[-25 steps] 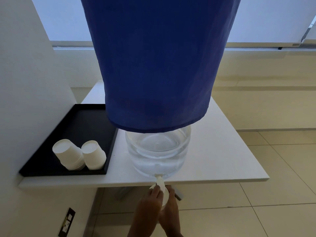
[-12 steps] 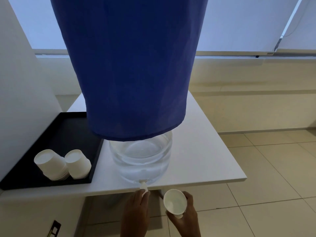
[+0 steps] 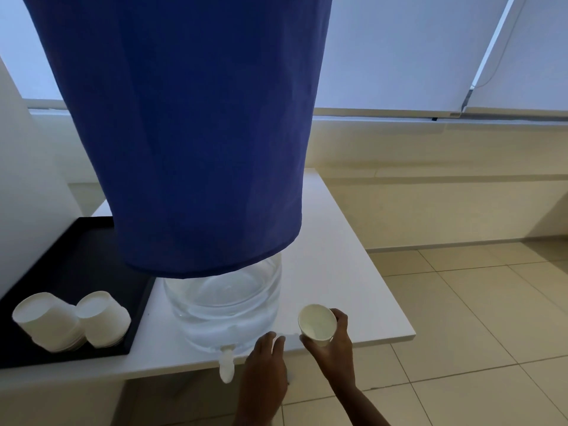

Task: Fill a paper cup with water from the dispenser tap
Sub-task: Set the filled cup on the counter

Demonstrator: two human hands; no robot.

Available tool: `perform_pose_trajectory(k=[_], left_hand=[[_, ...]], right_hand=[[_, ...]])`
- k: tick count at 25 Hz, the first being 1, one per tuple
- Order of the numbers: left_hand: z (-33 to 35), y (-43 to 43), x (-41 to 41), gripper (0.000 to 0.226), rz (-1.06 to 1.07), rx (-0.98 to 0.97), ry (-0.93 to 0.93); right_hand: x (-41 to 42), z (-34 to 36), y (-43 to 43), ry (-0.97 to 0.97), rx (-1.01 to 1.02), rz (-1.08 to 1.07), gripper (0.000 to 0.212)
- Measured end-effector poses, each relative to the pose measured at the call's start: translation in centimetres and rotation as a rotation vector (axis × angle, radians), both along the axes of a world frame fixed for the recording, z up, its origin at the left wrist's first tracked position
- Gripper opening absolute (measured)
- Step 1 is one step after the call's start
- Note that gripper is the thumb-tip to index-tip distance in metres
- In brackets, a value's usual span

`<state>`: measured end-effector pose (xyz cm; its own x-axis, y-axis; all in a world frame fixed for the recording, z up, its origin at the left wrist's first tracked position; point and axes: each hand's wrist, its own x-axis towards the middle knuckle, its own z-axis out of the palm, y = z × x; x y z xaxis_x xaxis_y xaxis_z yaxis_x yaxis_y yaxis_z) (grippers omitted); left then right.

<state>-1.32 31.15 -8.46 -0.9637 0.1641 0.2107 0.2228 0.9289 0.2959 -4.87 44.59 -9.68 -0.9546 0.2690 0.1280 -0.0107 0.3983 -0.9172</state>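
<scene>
A clear water dispenser (image 3: 222,305) under a blue cloth cover (image 3: 190,133) stands at the front of the white table (image 3: 344,290). Its white tap (image 3: 226,365) sticks out over the table edge. My right hand (image 3: 333,348) holds a white paper cup (image 3: 316,325) upright above the table edge, to the right of the tap. Whether the cup holds water I cannot tell. My left hand (image 3: 266,364) hovers just right of the tap, fingers together, holding nothing and not touching the tap.
A black tray (image 3: 76,259) lies at the table's left with two stacks of upturned white paper cups (image 3: 70,321). A white wall stands at the left. Tiled floor (image 3: 476,318) stretches to the right, below window blinds.
My left hand has let go of the tap and slid right. My right hand has carried the cup from under the tap up and to the right, above the table edge.
</scene>
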Motion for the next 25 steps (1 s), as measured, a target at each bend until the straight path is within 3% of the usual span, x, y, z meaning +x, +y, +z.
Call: perform_pose_trajectory(k=[13,19,22,25], left_hand=[[-1.8,2.2,-2.9,0.058,0.004,-0.077,-0.084],[-2.6,3.1,-3.0,0.068,0.042,-0.136,-0.051],[-2.8,3.6,-2.9,0.074,0.035,-0.167,-0.104],[-3.3,3.7,-2.9,0.081,0.065,-0.129,-0.155]], right_hand=[[-3.4,-2.2,1.2,-0.115,0.004,0.018,0.069],[-3.6,-2.2,2.3,-0.16,0.071,0.137,0.075],[-3.2,-2.2,3.5,-0.21,0.195,0.226,0.092],[-2.8,-3.3,4.9,-0.263,0.5,0.322,0.097]])
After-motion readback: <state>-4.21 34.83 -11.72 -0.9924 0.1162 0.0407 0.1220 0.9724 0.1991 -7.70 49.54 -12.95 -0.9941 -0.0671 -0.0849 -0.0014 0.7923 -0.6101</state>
